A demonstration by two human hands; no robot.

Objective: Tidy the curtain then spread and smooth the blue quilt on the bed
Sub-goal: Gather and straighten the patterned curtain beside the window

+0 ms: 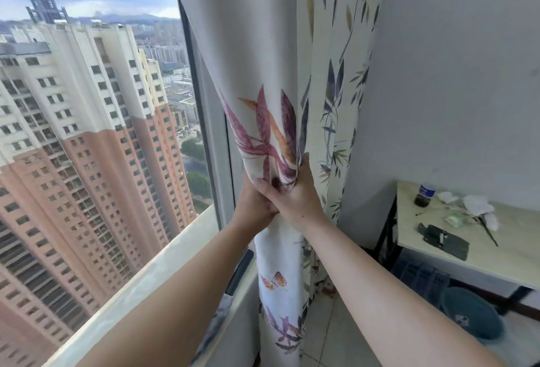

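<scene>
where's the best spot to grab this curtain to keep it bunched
Grip the curtain at its gathered waist, where both hands hold it now, right hand wrapping from the room side and left hand from the window side. There the folds narrow into one bundle that fingers can encircle.

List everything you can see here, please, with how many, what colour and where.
curtain: one, white with leaf print, gathered beside the window
window: one, left, towers outside
sill: one, pale, under the window
table: one, cream top, right
bottle: one, dark, blue label, on the table
case: one, dark, flat on the table
tissues: several, white, on the table
left hand: grips the curtain
right hand: grips the curtain
</scene>
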